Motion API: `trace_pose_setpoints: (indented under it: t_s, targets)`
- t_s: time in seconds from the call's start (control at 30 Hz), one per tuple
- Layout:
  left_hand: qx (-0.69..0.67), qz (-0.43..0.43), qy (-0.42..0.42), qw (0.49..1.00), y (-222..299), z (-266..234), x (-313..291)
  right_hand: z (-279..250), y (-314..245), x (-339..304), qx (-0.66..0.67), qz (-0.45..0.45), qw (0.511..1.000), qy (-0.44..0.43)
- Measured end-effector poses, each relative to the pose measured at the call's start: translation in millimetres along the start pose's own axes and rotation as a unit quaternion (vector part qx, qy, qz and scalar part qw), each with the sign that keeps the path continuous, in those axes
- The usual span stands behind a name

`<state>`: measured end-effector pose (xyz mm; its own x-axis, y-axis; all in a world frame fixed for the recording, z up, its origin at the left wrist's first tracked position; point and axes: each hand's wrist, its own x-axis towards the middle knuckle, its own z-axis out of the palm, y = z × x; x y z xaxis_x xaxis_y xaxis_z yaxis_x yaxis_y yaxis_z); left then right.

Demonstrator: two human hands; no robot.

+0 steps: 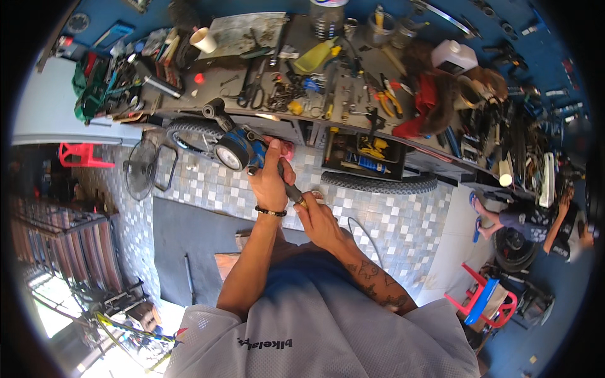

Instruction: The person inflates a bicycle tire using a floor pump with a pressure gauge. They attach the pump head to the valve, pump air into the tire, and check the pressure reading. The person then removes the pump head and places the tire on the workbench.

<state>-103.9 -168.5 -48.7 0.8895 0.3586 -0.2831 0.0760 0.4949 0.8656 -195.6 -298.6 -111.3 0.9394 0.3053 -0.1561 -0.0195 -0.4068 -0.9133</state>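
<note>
The view is taken from the person's head through a wide fisheye lens, pointed steeply down over the shirt [378, 334]. The left hand [272, 183] and right hand [320, 222] are seen close up; beyond them, the workbench [205, 97] is faced across its front edge.

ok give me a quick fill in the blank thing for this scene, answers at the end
1. The left hand grips a blue tool with a round gauge, and around that wrist is a beaded ____.
2. Tattoos mark the person's ____ forearm.
3. The drawer under the workbench stands ____, showing yellow things inside.
4. The plastic stool beside the fan is coloured ____.

Missing words: bracelet; right; open; red.
</note>
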Motion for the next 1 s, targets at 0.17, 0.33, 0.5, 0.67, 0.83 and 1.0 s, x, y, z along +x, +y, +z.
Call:
trace_pose_setpoints:
  t_s: [0.17, 0.33, 0.5, 0.67, 0.83, 1.0]
  targets:
    - [-0.010, 0.035, 0.094, 0.995, 19.2, -68.5, -5.7, 45.4, -9.5, 17.7, -0.021, 0.011, 0.990, -0.136]
    - [0.058, 0.068, 0.183, 0.979, 15.2, -173.1, -6.6, 112.2, -39.4, 64.8, -0.036, -0.100, 0.970, -0.218]
    - [0.402, 0.018, 0.239, 0.884, 6.1, -303.1, 21.0, 202.4, -69.9, 140.1, -0.016, -0.240, 0.936, -0.256]
    - [0.358, 0.062, 0.174, 0.915, 0.6, -405.4, 59.3, 302.3, -91.0, 184.0, 0.140, -0.088, 0.950, -0.264]
    - [0.398, 0.066, 0.115, 0.908, -7.0, -494.7, 114.1, 392.7, -109.7, 247.6, 0.086, -0.171, 0.970, -0.151]
    - [0.388, -0.014, 0.074, 0.919, -21.7, -537.5, 169.6, 442.7, -90.4, 301.1, -0.088, -0.169, 0.972, -0.137]
